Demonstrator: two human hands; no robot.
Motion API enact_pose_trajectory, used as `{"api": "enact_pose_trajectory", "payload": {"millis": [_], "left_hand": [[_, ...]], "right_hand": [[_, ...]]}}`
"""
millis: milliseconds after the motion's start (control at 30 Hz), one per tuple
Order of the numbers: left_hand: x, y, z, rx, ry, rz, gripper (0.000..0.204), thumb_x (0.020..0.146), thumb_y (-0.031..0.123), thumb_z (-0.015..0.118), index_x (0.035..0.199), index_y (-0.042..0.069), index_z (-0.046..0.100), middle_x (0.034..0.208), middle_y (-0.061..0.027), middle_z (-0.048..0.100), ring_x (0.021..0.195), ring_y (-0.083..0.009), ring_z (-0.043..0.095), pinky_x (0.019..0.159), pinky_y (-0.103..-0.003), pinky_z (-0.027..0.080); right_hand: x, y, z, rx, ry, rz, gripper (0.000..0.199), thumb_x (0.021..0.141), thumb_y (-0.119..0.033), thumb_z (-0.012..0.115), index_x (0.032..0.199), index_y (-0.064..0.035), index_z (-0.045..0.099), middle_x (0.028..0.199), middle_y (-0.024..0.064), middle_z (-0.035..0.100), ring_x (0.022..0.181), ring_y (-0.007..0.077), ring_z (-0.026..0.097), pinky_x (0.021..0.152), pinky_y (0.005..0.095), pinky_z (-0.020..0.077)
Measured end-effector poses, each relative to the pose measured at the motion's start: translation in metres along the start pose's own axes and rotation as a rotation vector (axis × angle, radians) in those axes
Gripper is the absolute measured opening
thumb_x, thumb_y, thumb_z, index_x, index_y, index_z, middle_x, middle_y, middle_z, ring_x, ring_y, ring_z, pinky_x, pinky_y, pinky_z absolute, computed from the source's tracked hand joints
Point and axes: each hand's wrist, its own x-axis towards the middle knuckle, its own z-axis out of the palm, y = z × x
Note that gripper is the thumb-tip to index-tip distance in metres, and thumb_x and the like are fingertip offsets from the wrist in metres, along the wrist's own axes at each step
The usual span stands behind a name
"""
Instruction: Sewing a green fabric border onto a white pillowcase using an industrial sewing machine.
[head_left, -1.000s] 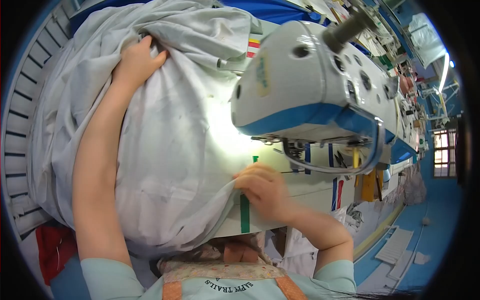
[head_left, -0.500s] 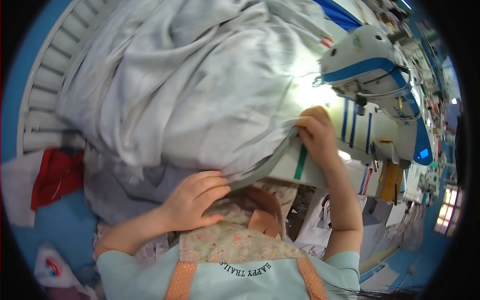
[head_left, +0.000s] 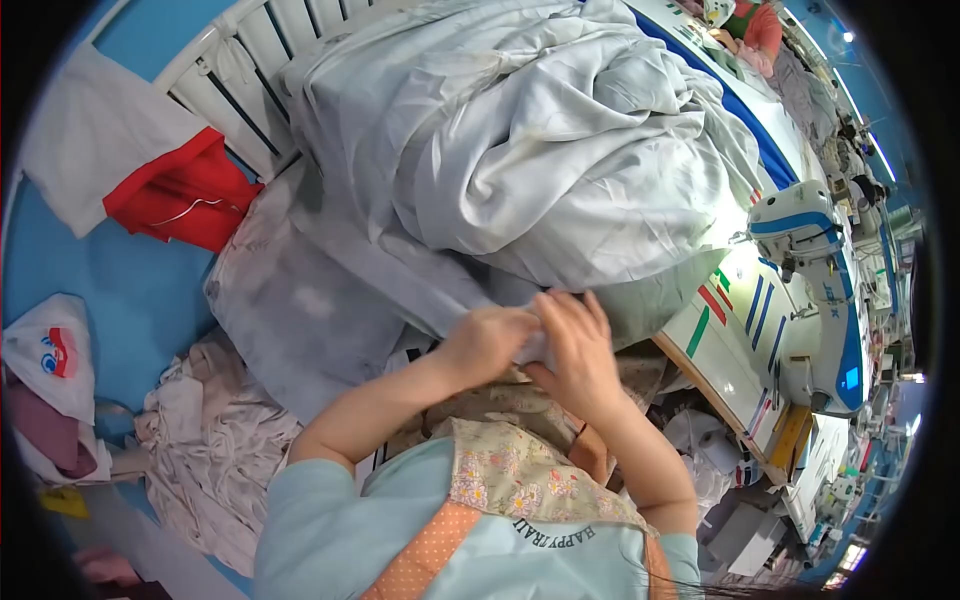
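Note:
A large heap of light grey fabric covers the work table and drapes down toward my lap. At its near edge my two hands are close together, almost touching. My left hand is closed on the edge of the fabric, with the fingers curled in. Beside it on the right, my right hand pinches the same edge between thumb and fingers; some of its fingers are raised. A small pale fold shows between the hands. Part of what the fingertips grip is hidden.
A white and blue sewing machine stands on the right, its lamp lit. Coloured tape strips mark the table top. White slatted rails border the heap. Red and white cloth, crumpled pale cloth and a plastic bag lie left.
My right hand has left the lit area by the sewing machine and come in next to my left hand. My left hand has closed on the fabric edge. The view has shifted.

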Motion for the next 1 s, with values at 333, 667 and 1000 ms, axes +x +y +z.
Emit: {"api": "enact_pose_trajectory", "payload": {"millis": [333,667,1000], "left_hand": [[-0.038,-0.086,-0.036,0.526,-0.34,-0.118,0.029,0.073,0.009,0.064,0.102,0.01,0.067,0.1,-0.0121,0.068,0.098,-0.0313,0.064,0.085,-0.045,0.049],[0.053,0.097,0.042,-0.578,-0.252,-0.001,0.033,0.08,0.008,0.064,0.111,0.0,0.055,0.098,-0.0243,0.064,0.095,-0.0405,0.063,0.079,-0.045,0.05],[-0.026,-0.036,-0.025,-0.021,-0.101,-0.116,0.032,0.071,-0.005,0.065,0.101,0.005,0.067,0.117,-0.014,0.062,0.106,-0.0339,0.058,0.09,-0.042,0.048]], "right_hand": [[-0.11,0.039,-0.065,0.523,0.664,0.678,0.019,0.074,0.003,0.06,0.09,0.002,0.069,0.083,0.0099,0.07,0.076,0.0181,0.066,0.073,0.0291,0.0505],[-0.115,-0.006,-0.031,0.198,0.276,0.406,0.063,0.063,0.002,0.074,0.124,-0.0023,0.057,0.123,0.0181,0.06,0.118,0.0291,0.057,0.098,0.0342,0.0443],[-0.241,0.106,0.003,0.107,0.607,1.242,0.037,0.079,0.007,0.058,0.116,0.0019,0.06,0.102,0.0081,0.066,0.096,0.02,0.06,0.085,0.0313,0.0471]]}}
